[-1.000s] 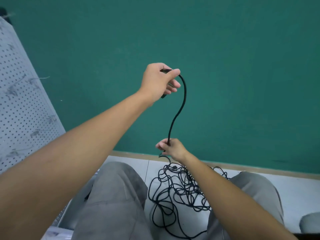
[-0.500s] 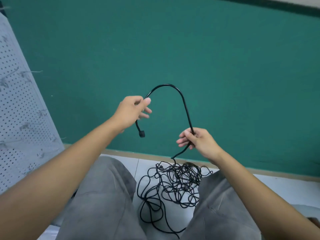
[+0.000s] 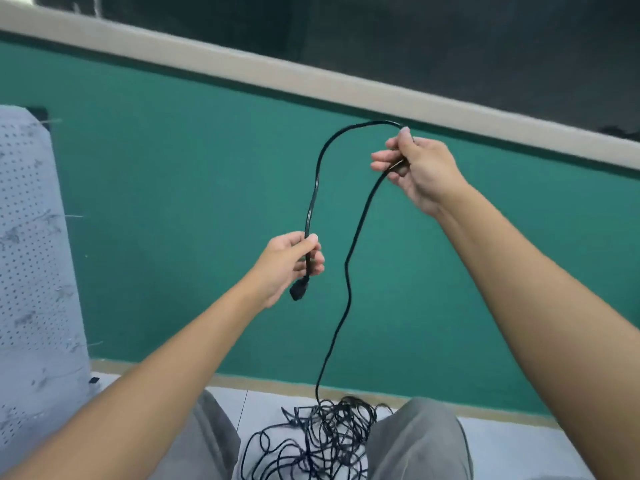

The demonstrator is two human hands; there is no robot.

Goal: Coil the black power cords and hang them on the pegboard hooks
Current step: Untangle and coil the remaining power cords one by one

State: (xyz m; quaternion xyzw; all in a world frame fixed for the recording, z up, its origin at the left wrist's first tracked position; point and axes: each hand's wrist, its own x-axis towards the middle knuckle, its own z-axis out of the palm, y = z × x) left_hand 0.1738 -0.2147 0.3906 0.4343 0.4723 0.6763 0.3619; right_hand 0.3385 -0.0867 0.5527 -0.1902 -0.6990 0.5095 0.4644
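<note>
Left hand (image 3: 289,263) grips the cord (image 3: 349,271) above its plug (image 3: 297,292), right hand (image 3: 419,171) at 1 o'clock pinches it higher, evidently measuring one loop; remainder lies tangled at 6 o'clock.

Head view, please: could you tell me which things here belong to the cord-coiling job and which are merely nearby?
Part of the job:
- black power cord, arched between both hands
- its plug, below the left hand
- right hand, gripping the cord
- tangled cord pile on the floor
- pegboard, at left

Merely nearby:
- green wall
- grey trousers
</note>
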